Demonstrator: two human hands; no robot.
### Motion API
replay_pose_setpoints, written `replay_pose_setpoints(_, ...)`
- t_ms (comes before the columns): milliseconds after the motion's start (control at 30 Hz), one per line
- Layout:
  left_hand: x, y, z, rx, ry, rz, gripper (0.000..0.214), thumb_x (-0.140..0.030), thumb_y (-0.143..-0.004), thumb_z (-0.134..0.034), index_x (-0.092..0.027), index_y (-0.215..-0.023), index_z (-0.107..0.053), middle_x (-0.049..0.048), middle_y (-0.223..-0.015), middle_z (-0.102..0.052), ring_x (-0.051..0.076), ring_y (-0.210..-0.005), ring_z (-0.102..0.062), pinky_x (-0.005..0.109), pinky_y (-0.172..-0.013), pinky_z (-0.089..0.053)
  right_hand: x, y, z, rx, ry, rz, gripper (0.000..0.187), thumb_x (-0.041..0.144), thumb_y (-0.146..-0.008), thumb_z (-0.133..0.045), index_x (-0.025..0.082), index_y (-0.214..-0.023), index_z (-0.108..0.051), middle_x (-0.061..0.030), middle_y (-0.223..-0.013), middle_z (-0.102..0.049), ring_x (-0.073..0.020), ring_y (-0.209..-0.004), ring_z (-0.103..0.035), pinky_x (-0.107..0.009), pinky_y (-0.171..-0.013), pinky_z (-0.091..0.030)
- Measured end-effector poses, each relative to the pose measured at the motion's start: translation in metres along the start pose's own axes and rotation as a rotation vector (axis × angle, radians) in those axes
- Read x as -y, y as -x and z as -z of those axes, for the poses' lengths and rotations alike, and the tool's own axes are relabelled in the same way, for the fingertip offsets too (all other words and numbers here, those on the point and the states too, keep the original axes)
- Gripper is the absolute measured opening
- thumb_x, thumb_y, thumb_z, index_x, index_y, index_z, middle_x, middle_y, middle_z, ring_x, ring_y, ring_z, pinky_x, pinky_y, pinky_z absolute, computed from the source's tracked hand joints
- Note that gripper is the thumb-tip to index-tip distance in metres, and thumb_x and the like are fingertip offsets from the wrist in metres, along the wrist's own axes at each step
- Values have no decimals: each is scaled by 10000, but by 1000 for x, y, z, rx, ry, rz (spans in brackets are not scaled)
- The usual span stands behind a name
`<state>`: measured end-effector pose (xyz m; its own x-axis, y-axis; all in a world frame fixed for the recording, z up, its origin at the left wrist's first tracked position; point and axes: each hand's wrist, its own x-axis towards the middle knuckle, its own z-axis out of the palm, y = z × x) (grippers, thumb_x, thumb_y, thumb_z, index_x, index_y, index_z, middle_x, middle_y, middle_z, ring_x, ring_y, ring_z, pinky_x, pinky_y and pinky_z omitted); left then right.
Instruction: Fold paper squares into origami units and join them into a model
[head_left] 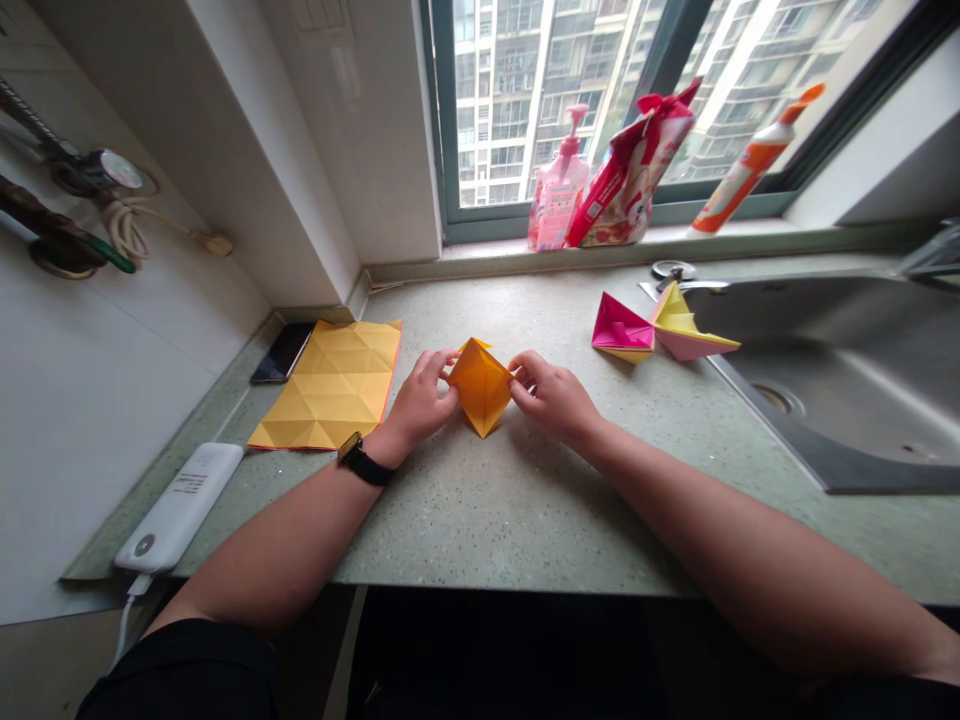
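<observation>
An orange folded paper shape, like a diamond with a crease down its middle, stands on the counter between my hands. My left hand pinches its left corner, and a dark watch sits on that wrist. At the right corner, my right hand closes thumb and fingers on the paper. Left of my left hand lies a creased yellow paper sheet with a red edge. Two more folded paper pieces rest by the sink: a magenta one and a yellow and pink one.
A phone lies partly under the yellow sheet. A white power bank with a cable is at the left edge. The metal sink is on the right. A pink pump bottle, a red bag and an orange-white bottle line the windowsill.
</observation>
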<state>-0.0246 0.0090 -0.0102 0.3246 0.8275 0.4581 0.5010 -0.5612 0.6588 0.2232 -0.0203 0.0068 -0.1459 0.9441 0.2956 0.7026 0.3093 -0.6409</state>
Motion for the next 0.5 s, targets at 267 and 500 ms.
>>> replay_pose_setpoints(267, -2, 3, 6, 59, -54, -37, 539, -40, -913, -617, -232, -1416, -629, 87, -1355, -647, 217, -1134, -722, 430, -1075, -624, -13, -3, 0, -62, 56, 80, 259, 210, -912, -588, 239, -1142, -704, -93, -1109, -781, -239, -880, -740, -379, -765, -575)
replay_pose_setpoints(500, -5, 4, 11, 199, -232, -143, 651, 12, -896, -596, -263, -1483, -651, 87, -1514, -642, 273, -1416, -607, 526, -1266, -495, -21, -5, 1, -54, 163, 186, 346, 116, -934, -588, 258, -1162, -806, -94, -1183, -760, -252, -999, -750, -402, -877, -606)
